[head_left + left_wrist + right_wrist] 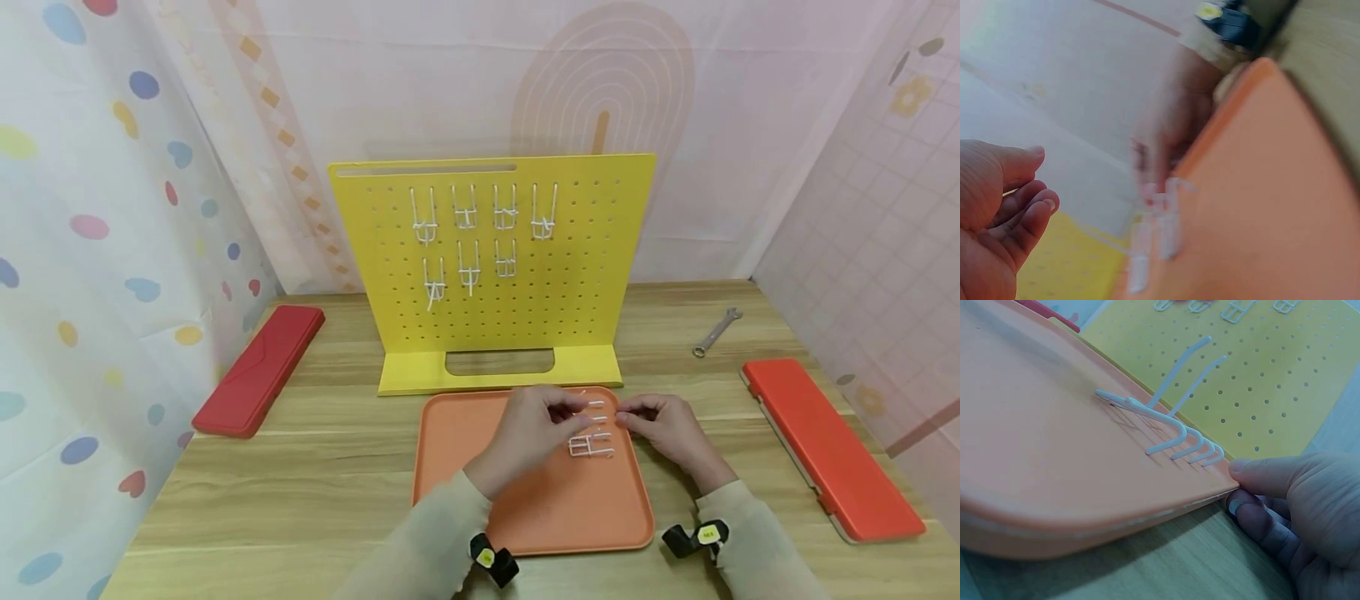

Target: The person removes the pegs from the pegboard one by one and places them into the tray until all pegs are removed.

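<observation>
An orange tray [558, 517] lies in front of the yellow pegboard [570, 308]. White wire hooks [591, 447] sit at its right side, their bent ends raised in the right wrist view. My left hand [525, 433] hovers over the tray beside these hooks; in the left wrist view its thumb and loosely bent fingers are apart with nothing between them. At the tray's right edge, my right hand [670, 427] pinches the rim, the thumb above and the fingers below in the right wrist view. The left wrist view is blurred around the hooks.
Several white wire hooks [467, 218] hang in two rows on the pegboard. A dark red case [262, 367] lies at the left, a bright red case [832, 450] at the right. Behind the latter is a wrench [717, 332] on the wooden table [300, 500].
</observation>
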### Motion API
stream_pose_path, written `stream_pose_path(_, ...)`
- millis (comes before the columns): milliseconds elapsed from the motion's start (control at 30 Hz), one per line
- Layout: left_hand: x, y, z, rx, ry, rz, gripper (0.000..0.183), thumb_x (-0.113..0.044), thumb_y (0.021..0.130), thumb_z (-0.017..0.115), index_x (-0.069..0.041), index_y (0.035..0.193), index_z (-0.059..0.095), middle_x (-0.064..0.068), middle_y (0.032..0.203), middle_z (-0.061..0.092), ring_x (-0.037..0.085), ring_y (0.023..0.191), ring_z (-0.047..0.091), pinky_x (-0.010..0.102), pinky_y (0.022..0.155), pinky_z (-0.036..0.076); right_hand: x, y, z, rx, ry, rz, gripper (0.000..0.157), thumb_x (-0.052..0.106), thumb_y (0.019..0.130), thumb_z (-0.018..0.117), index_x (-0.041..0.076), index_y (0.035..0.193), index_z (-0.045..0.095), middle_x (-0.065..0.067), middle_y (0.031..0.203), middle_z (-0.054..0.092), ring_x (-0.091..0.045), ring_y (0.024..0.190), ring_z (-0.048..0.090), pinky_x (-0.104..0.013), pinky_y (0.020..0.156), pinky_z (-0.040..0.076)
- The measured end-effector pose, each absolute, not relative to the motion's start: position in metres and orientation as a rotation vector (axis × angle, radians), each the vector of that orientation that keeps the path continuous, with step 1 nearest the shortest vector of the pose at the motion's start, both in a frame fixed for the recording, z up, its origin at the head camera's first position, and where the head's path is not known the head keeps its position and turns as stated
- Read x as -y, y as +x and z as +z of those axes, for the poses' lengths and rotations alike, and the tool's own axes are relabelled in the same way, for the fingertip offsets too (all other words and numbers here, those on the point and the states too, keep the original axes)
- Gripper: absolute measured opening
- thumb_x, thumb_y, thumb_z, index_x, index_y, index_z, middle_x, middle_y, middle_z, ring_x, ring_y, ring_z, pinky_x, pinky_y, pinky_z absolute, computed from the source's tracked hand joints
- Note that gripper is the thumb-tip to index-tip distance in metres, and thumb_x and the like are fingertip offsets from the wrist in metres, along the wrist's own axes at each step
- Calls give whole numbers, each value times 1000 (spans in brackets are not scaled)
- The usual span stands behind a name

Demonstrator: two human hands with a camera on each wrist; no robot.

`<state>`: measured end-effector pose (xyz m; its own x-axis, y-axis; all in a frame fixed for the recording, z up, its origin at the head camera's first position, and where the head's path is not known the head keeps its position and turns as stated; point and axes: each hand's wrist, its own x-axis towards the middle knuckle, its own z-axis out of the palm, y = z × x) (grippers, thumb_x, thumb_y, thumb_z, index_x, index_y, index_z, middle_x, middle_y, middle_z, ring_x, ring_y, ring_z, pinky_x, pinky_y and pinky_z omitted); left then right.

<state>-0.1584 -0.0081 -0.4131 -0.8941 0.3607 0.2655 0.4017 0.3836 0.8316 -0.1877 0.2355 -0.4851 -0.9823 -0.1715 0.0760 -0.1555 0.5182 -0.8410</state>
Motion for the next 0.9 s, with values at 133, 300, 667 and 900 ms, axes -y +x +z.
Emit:
stream_pose_path(133,25,-160,-394,2502,-721,-1576,13,-17,83,77,-11,95,76,-5,85,70,3,68,61,21,60,54,-236,-187,-485,-2731,-288,-1502,17,21,85,75,7,95,76,-5,91,72,-13,81,63,-23,68,51)
stream_pose_path(300,49,-162,-373,2405,-707,-1581,11,-15,84,76,-11,95,76,-5,86,71,6,69,62,25,60,54,-236,-187,-485,-2730,-294,-1506,16,20,85,75,7,95,76,-5,91,72,-12,80,62,-23,67,51)
stream_pose_path(667,106,-172,-344,2257,-680,-1311,10,-12,83,77,-9,92,77,-2,83,72,6,64,63,25,56,54,-235,-188,-485,-2724,-284,-1502,17,21,85,75,7,95,76,-5,92,72,-15,82,62,-23,68,51)
stream_pose_path(900,141,-182,-344,2266,-549,-1270,12,-12,86,73,-6,96,76,1,85,72,10,67,62,21,59,52,-235,-188,-485,-2730,-295,-1499,16,19,85,75,7,95,76,-5,91,72,-16,82,63,-24,68,51)
